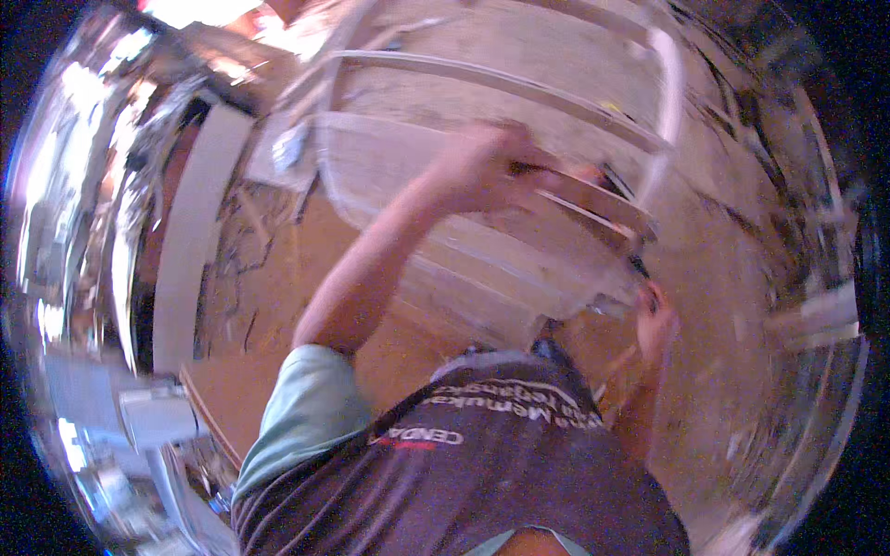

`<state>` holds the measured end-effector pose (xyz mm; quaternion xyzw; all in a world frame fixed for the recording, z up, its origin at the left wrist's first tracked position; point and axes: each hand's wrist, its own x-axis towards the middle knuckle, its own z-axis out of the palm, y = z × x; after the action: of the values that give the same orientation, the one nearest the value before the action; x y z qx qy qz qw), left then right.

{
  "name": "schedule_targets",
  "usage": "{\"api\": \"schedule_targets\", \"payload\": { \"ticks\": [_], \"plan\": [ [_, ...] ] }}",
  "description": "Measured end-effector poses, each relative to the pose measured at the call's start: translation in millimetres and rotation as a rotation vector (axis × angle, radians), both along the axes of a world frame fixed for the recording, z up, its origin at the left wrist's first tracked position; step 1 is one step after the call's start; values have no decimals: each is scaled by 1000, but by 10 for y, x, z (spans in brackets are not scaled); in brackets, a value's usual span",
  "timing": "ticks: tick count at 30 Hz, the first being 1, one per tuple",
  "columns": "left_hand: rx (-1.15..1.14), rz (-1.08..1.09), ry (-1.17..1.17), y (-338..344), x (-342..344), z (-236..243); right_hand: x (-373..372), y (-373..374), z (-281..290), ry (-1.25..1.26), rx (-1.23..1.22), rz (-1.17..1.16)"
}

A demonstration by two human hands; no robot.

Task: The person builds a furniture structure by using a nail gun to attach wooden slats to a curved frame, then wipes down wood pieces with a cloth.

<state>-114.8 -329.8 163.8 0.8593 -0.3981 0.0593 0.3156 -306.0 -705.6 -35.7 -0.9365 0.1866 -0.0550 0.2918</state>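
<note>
A pale wooden frame (491,78) with rounded corners and several cross slats lies in front of me. My left hand (496,171) reaches over its nearer part, beside a cross slat (598,199). Motion smears its fingers, so I cannot tell whether they grip the wood. Lower, at the frame's near right corner, my right hand (656,320) has its fingers curled round something small and dark that I cannot make out. Between my hands and my body are wide, pale boards (491,269).
A long pale board (199,232) stands at the left, next to bright, shiny stacked material (79,185). Wood scraps (250,222) litter the brown floor there. A whitish box (162,414) sits at the lower left. Dark thin pieces (742,120) lie along the right.
</note>
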Motion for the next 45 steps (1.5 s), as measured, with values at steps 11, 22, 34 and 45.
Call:
{"api": "schedule_targets", "payload": {
  "ticks": [11, 22, 34, 45],
  "plan": [
    [58, 82, 62, -121, -49, 98, 620, 632, 1220, -319, 1285, 141],
    [39, 40, 74, -93, 32, -92, 869, 790, 1395, -254, 1479, 468],
    [133, 17, 109, -196, 20, 12, 882, 761, 1228, -159, 1312, 338],
    [292, -62, 332, -847, -29, 97, 843, 764, 1266, -193, 1369, 344]
  ]
}}
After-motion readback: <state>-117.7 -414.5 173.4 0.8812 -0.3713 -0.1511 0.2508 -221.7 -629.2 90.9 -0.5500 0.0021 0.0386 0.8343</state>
